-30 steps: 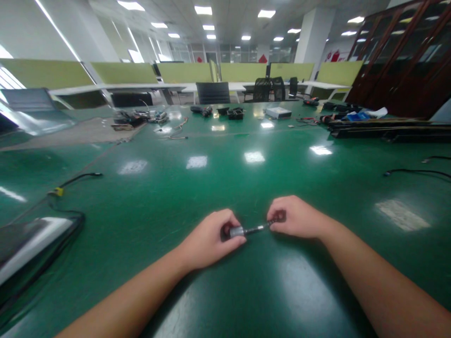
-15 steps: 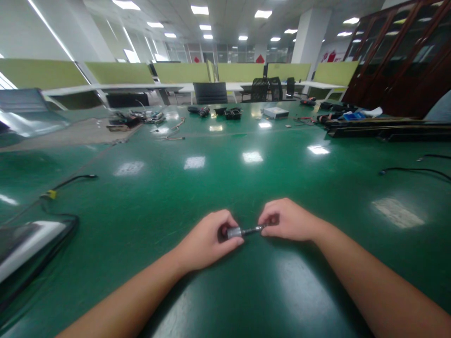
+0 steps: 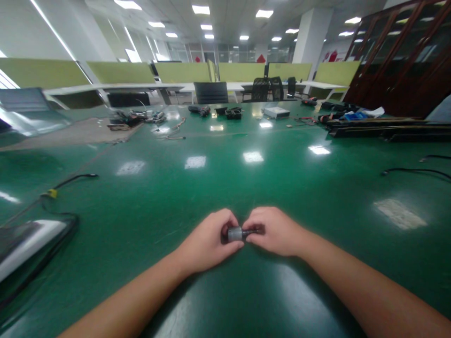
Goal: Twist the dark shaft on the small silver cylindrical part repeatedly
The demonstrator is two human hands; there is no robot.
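Observation:
A small silver cylinder (image 3: pixel 235 234) with a thin dark shaft (image 3: pixel 251 232) on its right side is held low over the green table (image 3: pixel 225 188), near the middle of the view. My left hand (image 3: pixel 211 239) grips the cylinder from the left between thumb and fingers. From the right, my right hand (image 3: pixel 273 230) pinches the shaft close to where it meets the cylinder. The shaft's far end lies partly within the curled fingers of my right hand. The two hands are close together, with fingertips almost touching.
At the left edge lies a white and dark device (image 3: pixel 45 237) with black cables. Another black cable (image 3: pixel 416 170) lies at the right. Dark long strips (image 3: pixel 387 131), a grey box (image 3: pixel 276 112) and assorted parts (image 3: pixel 137 117) sit along the far side of the table.
My right hand has moved left along the shaft, from its far end to beside the cylinder. My left hand has stayed nearly still, holding the cylinder.

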